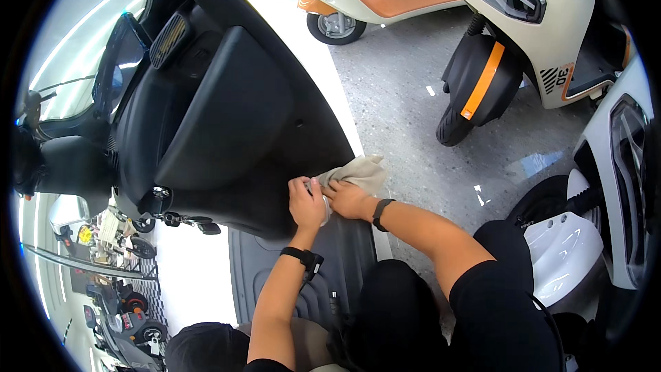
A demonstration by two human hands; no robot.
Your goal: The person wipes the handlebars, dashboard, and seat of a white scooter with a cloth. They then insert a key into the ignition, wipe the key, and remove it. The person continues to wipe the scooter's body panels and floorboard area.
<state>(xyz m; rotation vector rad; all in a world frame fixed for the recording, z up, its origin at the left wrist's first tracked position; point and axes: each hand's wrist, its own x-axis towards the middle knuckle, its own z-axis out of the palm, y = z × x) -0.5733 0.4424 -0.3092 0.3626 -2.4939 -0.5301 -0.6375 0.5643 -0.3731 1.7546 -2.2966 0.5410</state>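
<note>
A beige cloth [364,173] is bunched against the lower right edge of a black plastic front panel [258,113] of a vehicle. My right hand [348,199] presses into its folds with bent fingers. Close beside it, my left hand [307,204] grips the cloth's near end, thumb up, and part of the cloth shows below that hand. Just under both hands, the panel meets a dark ribbed footboard [304,253]. The fingertips under the folds are partly hidden.
Left of the panel, keys [199,222] hang near the ignition, with a round mirror [69,209] beyond. Cream scooters [516,51] stand on the speckled floor [392,93] at the right, and a white front fender [565,258] is close to my right arm.
</note>
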